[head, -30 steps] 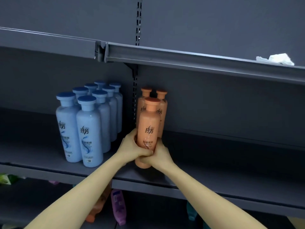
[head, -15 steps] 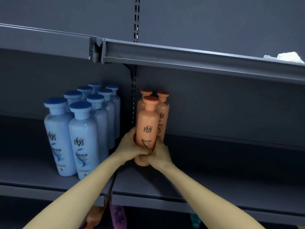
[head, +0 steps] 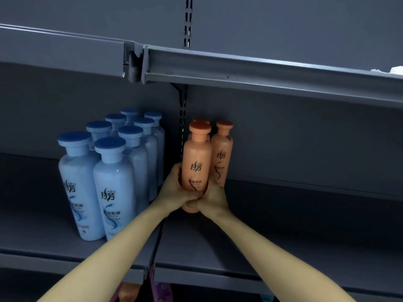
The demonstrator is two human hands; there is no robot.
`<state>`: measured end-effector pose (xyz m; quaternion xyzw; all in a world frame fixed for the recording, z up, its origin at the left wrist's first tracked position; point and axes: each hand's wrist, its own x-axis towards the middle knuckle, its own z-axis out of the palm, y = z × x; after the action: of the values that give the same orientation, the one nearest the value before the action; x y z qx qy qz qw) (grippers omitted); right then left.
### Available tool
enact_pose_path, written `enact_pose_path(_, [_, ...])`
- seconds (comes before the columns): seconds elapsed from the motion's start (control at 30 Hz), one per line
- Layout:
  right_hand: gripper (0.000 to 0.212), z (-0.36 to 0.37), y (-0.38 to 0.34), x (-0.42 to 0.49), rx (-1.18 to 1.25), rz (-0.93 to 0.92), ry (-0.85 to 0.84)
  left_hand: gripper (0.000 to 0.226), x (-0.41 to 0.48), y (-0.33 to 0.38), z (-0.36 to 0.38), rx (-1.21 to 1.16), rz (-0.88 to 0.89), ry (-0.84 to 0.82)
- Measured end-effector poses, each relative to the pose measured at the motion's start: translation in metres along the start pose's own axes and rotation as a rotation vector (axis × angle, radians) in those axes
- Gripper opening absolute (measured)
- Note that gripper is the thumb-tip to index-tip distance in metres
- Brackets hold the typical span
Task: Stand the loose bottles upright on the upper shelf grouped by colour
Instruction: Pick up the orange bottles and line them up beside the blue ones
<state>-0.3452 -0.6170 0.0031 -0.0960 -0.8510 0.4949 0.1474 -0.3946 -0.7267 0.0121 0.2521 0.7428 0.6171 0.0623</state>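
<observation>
Both hands hide the lower part of the front orange bottle (head: 197, 162). The left hand (head: 174, 190) curls round its left side and the right hand (head: 214, 198) round its right. The thumbs meet across the label, so both hands grasp it firmly. The bottle stands upright on the shelf (head: 283, 236), though its rounded base sits in shadow under the hands, and I cannot tell whether it touches the board.

Directly behind this bottle only the cap of a third orange bottle (head: 201, 119) peeps out. Behind it and to the right a second orange bottle (head: 222, 158) shows most of its body, with its foot covered by the right hand. To the left of the held bottle, just past the left wrist, stands a tight cluster of blue bottles (head: 113, 171). The rear ones are reduced to caps and shoulders by those in front.

Far to the upper right of the held bottle, something white and crumpled (head: 395, 69) lies on the higher shelf (head: 261, 77), cut off by the frame edge. Below the held bottle, under the shelf lip, there are scraps of orange (head: 128, 290), purple (head: 161, 290) and teal (head: 267, 298), too cropped to identify.

The bottles look like smooth, slightly glossy plastic. They are tall cylinders with rounded shoulders, narrow necks and broad flat disc caps in a darker shade of the body colour. Each carries dark printed characters and a swirl. The shelving is matt grey metal, with a slotted upright (head: 182, 118) just behind the held bottle.
</observation>
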Motion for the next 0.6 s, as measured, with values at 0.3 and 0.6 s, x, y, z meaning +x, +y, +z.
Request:
enact_pose_path(0.3, [0.070,0.008,0.009,0.007,0.011,-0.005,-0.009,0.079,0.006,-0.013,0.001,-0.014,-0.025,0.010])
enact_pose_path(0.6, [0.068,0.010,0.016,0.011,0.018,-0.020,-0.024,0.080,0.009,-0.017,0.004,-0.022,-0.018,0.016])
